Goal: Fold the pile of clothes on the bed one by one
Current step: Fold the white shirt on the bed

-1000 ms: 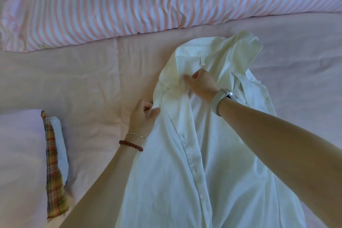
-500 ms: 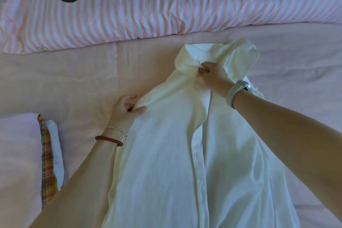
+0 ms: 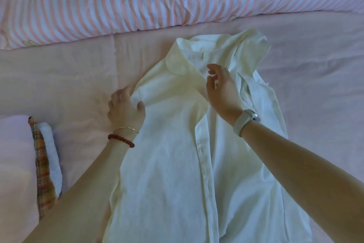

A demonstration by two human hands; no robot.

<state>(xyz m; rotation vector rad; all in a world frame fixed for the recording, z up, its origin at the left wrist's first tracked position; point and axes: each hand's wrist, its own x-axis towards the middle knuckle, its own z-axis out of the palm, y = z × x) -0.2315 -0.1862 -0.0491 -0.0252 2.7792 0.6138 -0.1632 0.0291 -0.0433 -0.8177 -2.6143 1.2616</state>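
Two hands: left hand (image 3: 126, 107) grips white shirt (image 3: 173, 144) shoulder, right hand (image 3: 221, 87) hovers released.

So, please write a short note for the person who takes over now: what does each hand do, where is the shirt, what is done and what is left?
Left hand: pinches the white shirt at its left shoulder edge.
Right hand: open above the collar area, fingers relaxed, holding nothing.
Shirt: front up on the pink bed sheet, collar toward the striped duvet.
Done: shirt mostly spread out; its right side is bunched.
Left: smooth that side, then fold. Folded clothes lie at the left.
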